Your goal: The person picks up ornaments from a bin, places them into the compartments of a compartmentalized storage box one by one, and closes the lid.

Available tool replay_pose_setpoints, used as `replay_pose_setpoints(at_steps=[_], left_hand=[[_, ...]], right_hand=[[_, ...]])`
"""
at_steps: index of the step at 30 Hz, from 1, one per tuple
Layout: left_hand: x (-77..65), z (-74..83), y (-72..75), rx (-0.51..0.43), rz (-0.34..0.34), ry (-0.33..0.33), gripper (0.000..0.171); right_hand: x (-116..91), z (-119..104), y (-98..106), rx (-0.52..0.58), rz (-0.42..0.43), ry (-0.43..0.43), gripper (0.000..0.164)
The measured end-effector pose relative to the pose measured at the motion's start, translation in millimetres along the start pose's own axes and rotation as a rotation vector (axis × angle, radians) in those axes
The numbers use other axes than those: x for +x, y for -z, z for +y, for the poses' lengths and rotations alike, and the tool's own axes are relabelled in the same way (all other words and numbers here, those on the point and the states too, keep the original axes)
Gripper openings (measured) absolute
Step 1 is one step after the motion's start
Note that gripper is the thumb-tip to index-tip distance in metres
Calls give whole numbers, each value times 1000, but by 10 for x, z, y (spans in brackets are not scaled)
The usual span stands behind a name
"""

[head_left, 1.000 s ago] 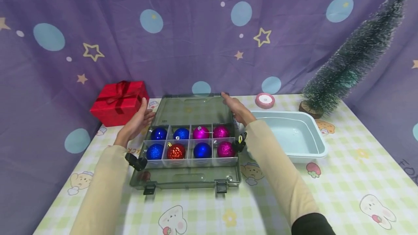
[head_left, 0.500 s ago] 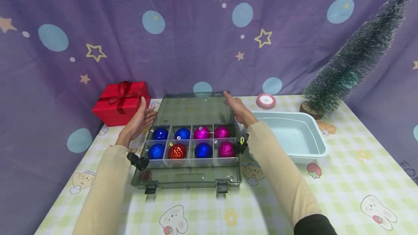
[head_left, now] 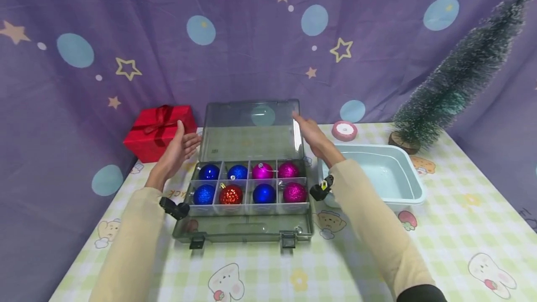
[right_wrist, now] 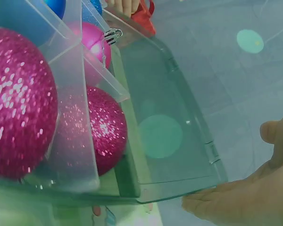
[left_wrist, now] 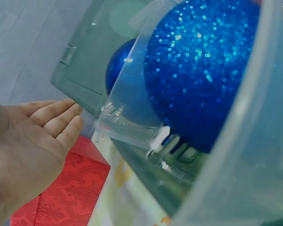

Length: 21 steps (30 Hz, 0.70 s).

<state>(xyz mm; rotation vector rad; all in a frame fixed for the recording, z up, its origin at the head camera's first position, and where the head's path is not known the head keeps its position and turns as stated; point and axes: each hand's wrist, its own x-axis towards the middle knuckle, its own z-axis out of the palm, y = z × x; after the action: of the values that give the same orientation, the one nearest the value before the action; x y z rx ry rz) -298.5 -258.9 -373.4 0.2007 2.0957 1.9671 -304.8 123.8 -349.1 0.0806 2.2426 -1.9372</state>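
A smoky clear plastic case (head_left: 243,228) stands on the table, its lid (head_left: 247,146) tilted up at the back. A divided tray inside holds several Christmas baubles: glittery blue (head_left: 203,194), plain blue (head_left: 264,194), red (head_left: 230,195) and pink ones (head_left: 295,193). My right hand (head_left: 316,141) has its straight fingers at the lid's upper right edge; in the right wrist view its fingertips (right_wrist: 193,205) meet the lid's corner. My left hand (head_left: 174,153) is at the lid's left side, palm turned inward and fingers straight, fingertips (left_wrist: 75,109) by its edge.
Behind the left hand sits a red gift box (head_left: 161,132). To the right are a pale blue plastic basin (head_left: 419,195), a pink ribbon roll (head_left: 345,131) and a small frosted Christmas tree (head_left: 457,78). A purple curtain (head_left: 251,59) hangs behind the checked tablecloth (head_left: 361,264).
The lid has swung up from lying further back to a steeper tilt. My right hand has shifted slightly right and up with its edge; my left hand stays beside it.
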Motion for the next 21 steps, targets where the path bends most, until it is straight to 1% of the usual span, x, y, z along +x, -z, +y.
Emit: replay_pose_setpoints(at_steps=[6, 9, 13, 16, 21], left_hand=[[-93, 62, 10, 26, 19, -50, 101], [-128, 103, 13, 50, 27, -68, 99], [-185, 147, 13, 64, 33, -82, 94], [-247, 168, 10, 69, 32, -97, 90], [-363, 174, 5, 78, 47, -128, 89]], right_hand=[[-139, -24, 57, -92, 2, 88, 81], [-214, -18, 91, -121, 15, 123, 84], [-294, 3, 130, -151, 24, 169, 83], [-354, 26, 165, -159, 20, 201, 79], [-456, 73, 218, -126, -12, 260, 72]])
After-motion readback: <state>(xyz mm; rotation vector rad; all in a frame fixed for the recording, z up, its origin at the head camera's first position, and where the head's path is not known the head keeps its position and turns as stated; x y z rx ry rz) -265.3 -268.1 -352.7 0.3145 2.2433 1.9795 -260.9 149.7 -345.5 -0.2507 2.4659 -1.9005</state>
